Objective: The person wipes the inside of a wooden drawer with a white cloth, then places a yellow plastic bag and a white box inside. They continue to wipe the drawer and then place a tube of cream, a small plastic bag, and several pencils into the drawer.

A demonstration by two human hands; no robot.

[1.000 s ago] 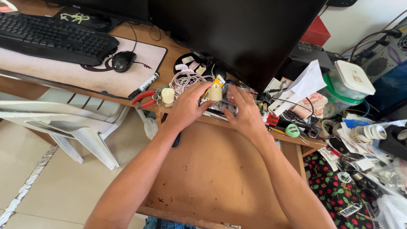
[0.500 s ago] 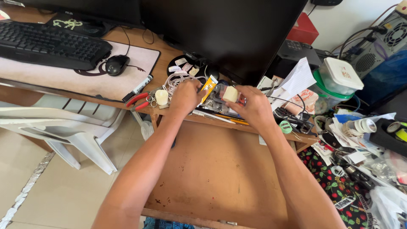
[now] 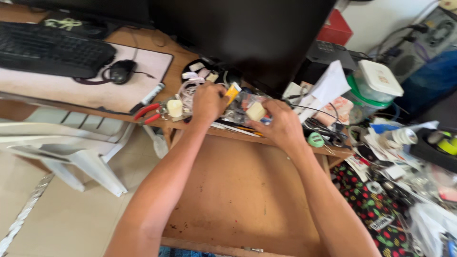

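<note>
My right hand (image 3: 282, 124) holds a small cream-coloured roll of tape (image 3: 255, 111) at its fingertips, just above the desk's cluttered front edge. My left hand (image 3: 207, 101) rests on the clutter beside an orange-and-white tube (image 3: 232, 93) and a coil of white cable (image 3: 189, 89); what it grips is hidden under the fingers. A second cream roll (image 3: 174, 108) stands left of my left hand, next to red-handled pliers (image 3: 146, 113). The frame is motion-blurred.
A dark monitor (image 3: 247, 33) looms behind the hands. A black keyboard (image 3: 47, 47) and mouse (image 3: 121, 71) lie on a pale mat at left. A white plastic chair (image 3: 81, 147) stands below left. Papers, a lidded tub (image 3: 378, 81) and tape rolls crowd the right. A wooden pull-out shelf (image 3: 238, 190) lies under my forearms.
The cream roll passed into my right hand, which drew it slightly rightward and toward me. My left hand moved left onto the clutter. The view shifted and blurred.
</note>
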